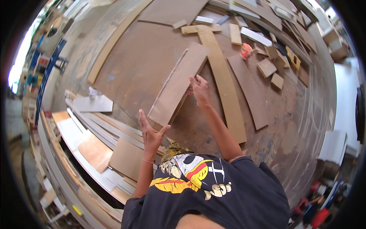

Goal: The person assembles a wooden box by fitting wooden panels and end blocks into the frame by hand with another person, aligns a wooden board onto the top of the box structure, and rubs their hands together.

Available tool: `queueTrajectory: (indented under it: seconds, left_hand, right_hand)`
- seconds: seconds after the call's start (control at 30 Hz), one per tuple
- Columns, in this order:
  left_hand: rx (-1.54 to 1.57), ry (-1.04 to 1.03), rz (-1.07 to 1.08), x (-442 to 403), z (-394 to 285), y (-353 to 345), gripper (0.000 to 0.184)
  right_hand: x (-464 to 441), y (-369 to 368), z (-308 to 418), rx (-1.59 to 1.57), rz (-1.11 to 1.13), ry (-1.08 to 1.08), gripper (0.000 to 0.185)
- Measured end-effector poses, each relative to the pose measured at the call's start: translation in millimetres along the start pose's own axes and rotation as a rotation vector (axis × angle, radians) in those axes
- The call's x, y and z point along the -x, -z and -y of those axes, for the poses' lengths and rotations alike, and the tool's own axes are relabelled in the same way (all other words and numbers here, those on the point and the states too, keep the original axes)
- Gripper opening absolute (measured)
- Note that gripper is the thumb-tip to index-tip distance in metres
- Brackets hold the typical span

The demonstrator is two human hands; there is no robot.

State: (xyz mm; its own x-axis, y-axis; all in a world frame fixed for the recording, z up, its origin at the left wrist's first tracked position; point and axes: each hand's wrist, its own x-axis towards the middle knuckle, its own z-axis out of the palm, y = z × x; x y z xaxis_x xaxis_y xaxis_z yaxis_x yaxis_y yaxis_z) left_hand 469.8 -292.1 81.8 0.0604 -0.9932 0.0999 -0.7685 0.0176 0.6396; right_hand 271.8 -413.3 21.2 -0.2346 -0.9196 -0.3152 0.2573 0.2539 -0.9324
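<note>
A long brown board (177, 84) is held slanted above the worktable, with a pale bead, glue-like, running along its left edge. My right hand (200, 89) grips the board's right edge, thumb and fingers closed on it. By the board's near end is my left hand (151, 135), its thumb and fingers spread wide; whether it touches the board I cannot tell. Just right of the held board lies a long tan plank (223, 84), with a short wood strip (190, 29) across its far end. Another brown board (249, 93) rests further right.
Wood blocks (267, 67) and an orange-and-white object (246, 50) sit at the right rear. Long offcuts are piled at the far right. Stacked strips and panels (95, 150) fill the left front. A long plank (114, 40) borders the left of the worktable (183, 147).
</note>
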Motion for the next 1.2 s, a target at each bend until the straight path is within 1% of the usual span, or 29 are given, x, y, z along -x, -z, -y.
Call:
queueTrajectory:
  seconds: [0.07, 0.1, 0.13, 0.17, 0.2, 0.23, 0.27, 0.33, 0.4, 0.47, 0.5, 0.53, 0.57, 0.67, 0.8, 0.87, 0.9, 0.97, 1.2]
  left_hand:
    - [-0.041, -0.061, 0.065, -17, -5, -1, 0.108]
    - [-0.053, -0.076, 0.081, -27, -9, -4, 0.108]
    - [-0.139, -0.169, 0.106, -41, -14, -10, 0.107]
    - [-0.225, -0.261, 0.128, -55, -19, -16, 0.106]
    - [-0.233, -0.275, 0.13, -68, -26, -22, 0.106]
    - [-0.271, -0.304, 0.157, -80, -34, -30, 0.105]
    - [-0.309, -0.329, 0.185, -92, -41, -36, 0.105]
    - [-0.32, -0.346, 0.199, -117, -45, -52, 0.106]
    - [-0.33, -0.364, 0.22, -134, -53, -63, 0.107]
    - [-0.368, -0.256, 0.329, -148, -61, -68, 0.109]
    - [-0.376, -0.267, 0.334, -155, -59, -72, 0.109]
    - [-0.305, -0.323, 0.348, -161, -52, -77, 0.108]
    - [-0.233, -0.376, 0.365, -166, -45, -82, 0.106]
    - [-0.244, -0.442, 0.402, -169, -48, -84, 0.101]
    - [-0.168, -0.418, 0.405, -165, -55, -85, 0.1]
    - [-0.221, -0.493, 0.4, -165, -56, -84, 0.101]
    - [-0.222, -0.494, 0.401, -165, -55, -85, 0.101]
    - [-0.132, -0.427, 0.409, -166, -53, -85, 0.098]
    - [-0.14, -0.422, 0.378, -164, -53, -86, 0.104]
  right_hand:
    - [-8, -2, -8, -0.072, -0.092, 0.091, 0.039]
    - [-11, 0, -8, -0.014, -0.069, 0.085, 0.051]
    - [-7, 0, -1, -0.03, -0.081, 0.084, 0.051]
    - [-2, -1, 6, 0.108, -0.112, 0.129, 0.051]
    - [-1, -2, 13, 0.246, -0.144, 0.177, 0.052]
    - [-7, -7, 7, 0.21, -0.186, 0.242, 0.058]
    - [-12, -6, 0, 0.199, -0.195, 0.242, 0.058]
    - [-9, -5, 12, 0.211, -0.227, 0.22, 0.062]
    - [-15, -5, 12, 0.221, -0.247, 0.245, 0.062]
    - [-20, -6, 12, 0.227, -0.267, 0.272, 0.062]
    - [-20, -5, 15, 0.245, -0.268, 0.224, 0.061]
    - [-21, -5, 16, 0.264, -0.268, 0.174, 0.059]
    - [-23, -4, 17, 0.256, -0.276, 0.169, 0.059]
    - [-23, -4, 16, 0.221, -0.258, 0.186, 0.06]
    - [-18, -3, 25, 0.225, -0.256, 0.175, 0.061]
    - [-18, -2, 25, 0.247, -0.264, 0.182, 0.061]
    - [-18, -2, 25, 0.231, -0.259, 0.185, 0.061]
    - [-19, -3, 24, 0.217, -0.254, 0.188, 0.061]
    - [-20, -3, 20, 0.271, -0.27, 0.224, 0.062]
